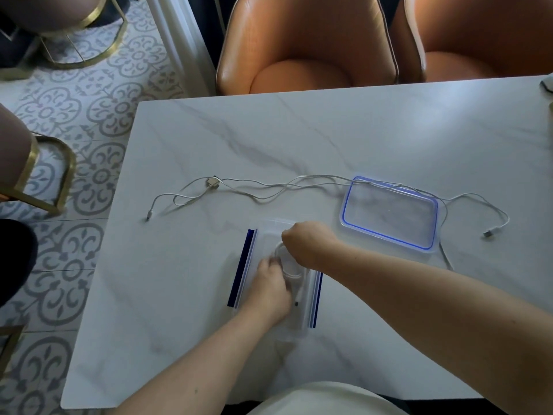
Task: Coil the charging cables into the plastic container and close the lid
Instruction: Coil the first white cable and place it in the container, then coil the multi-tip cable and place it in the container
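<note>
Both forearms reach in from the near edge of the table (pixel 209 130) and meet over the clear plastic container (pixel 294 332), which stands open just in front of the person with its blue clip flaps folded out on either side. One white coiled cable (pixel 294 276) already lies inside it, its plug end pointing toward the near wall. The left hand (pixel 273 290) has its fingers (pixel 269 262) bent down onto the coil's left edge, pinching it in place. The right hand (pixel 305 238) is curled knuckles-up over the far end of the loop; its fingers are tucked underneath, so I cannot tell whether they pinch the cable or only press it.

By my reading, this is the settling of the first coil. Work remains: a loose cable (pixel 257 199) trails across the table beyond the container, and one stretch lies over the far edge of the lid (pixel 389 217), which rests flat to the right. Next, that cable needs lifting off the lid and winding tightly enough to fit beside the first coil.
</note>
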